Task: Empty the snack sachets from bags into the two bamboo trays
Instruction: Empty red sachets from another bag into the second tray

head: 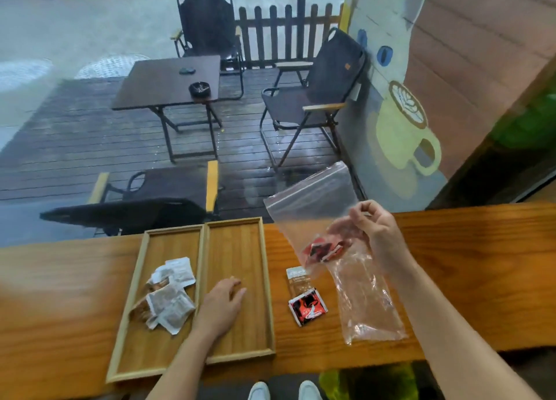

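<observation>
Head view | bag [313, 216] of red sachets pinched in right hand [380, 234] — just right of the empty tray [264, 279] | left hand [222, 303] laid open in that tray, nothing held

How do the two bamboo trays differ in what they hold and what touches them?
The left tray holds a heap of white and brown sachets; the right tray holds none. The left hand rests flat in the right tray; nothing touches the left one. Both are long, rimmed, side by side.
</observation>
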